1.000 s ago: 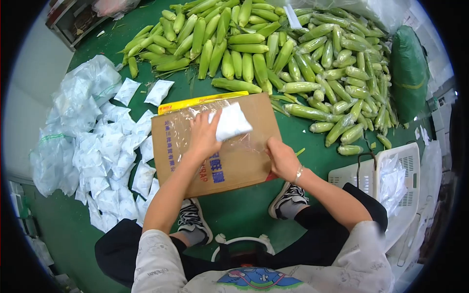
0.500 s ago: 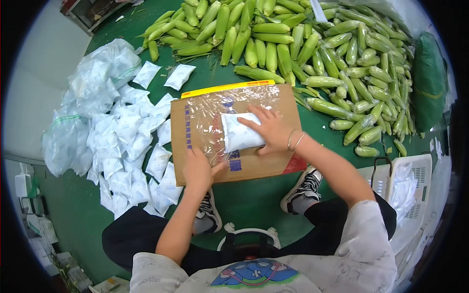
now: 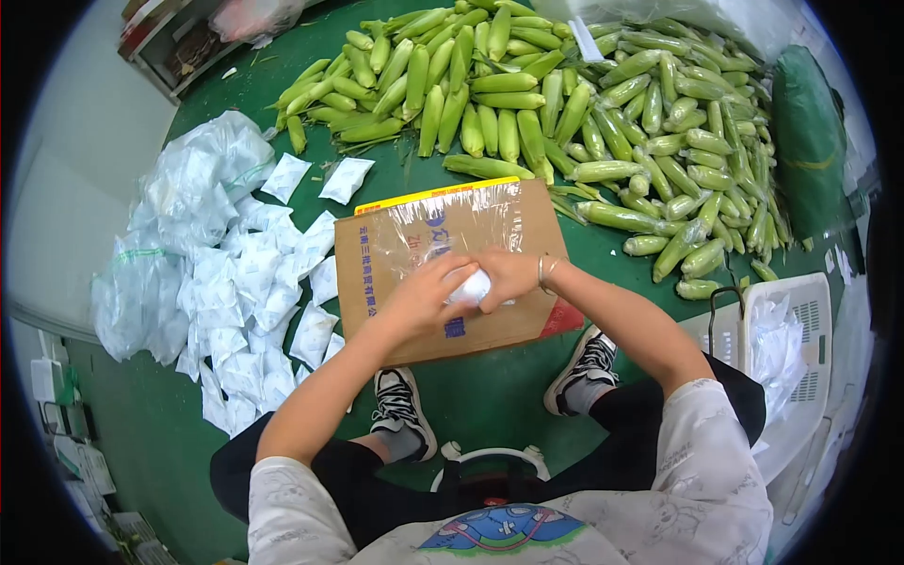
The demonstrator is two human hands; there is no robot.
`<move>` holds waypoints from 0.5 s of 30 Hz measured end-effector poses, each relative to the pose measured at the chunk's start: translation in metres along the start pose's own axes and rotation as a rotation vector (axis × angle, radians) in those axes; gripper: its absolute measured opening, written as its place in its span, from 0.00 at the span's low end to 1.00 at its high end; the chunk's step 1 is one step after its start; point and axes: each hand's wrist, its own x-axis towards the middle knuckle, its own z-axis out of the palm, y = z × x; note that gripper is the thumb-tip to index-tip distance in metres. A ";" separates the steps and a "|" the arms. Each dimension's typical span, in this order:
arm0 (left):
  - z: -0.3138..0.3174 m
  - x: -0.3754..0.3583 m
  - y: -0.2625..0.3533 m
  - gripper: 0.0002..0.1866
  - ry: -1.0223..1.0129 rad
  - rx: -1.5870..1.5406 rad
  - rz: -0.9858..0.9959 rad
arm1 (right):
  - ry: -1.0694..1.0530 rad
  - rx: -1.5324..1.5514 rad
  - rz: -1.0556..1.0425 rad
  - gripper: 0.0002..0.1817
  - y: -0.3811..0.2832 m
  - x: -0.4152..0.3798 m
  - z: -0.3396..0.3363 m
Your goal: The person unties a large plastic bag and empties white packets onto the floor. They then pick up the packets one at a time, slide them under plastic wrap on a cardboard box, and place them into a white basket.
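A cardboard box (image 3: 363,264) with clear tape and a yellow strip along its far edge lies in front of my knees. Over its middle, my left hand (image 3: 424,294) and my right hand (image 3: 508,279) close together around a white ice pack (image 3: 470,288). Fingers cover most of the pack, so only a bunched white part shows between them. Both hands are closed, left on the pack's left side and right on its other side. To the left of the box lies a heap of similar white packs (image 3: 247,297).
Unwrapped green corn (image 3: 452,71) is piled beyond the box, with film-wrapped corn (image 3: 692,160) at the right. Clear plastic bags (image 3: 193,184) stand left. A white basket (image 3: 815,325) sits at right, beside a dark green sack (image 3: 810,141). My shoes flank the box's near edge.
My left hand has left the box's near left part and joined my right hand at the ice pack. The pack, flat before, is now bunched between both hands. The view has shifted slightly.
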 end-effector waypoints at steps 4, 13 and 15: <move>-0.003 0.008 -0.006 0.29 -0.192 0.194 0.066 | -0.085 0.324 0.009 0.47 -0.004 -0.007 -0.010; -0.023 0.020 0.013 0.31 -0.450 0.100 -0.096 | 0.387 0.245 0.152 0.07 -0.008 -0.062 -0.053; -0.020 0.009 0.027 0.30 -0.565 -0.005 -0.198 | 0.496 0.468 0.214 0.06 -0.032 -0.059 -0.062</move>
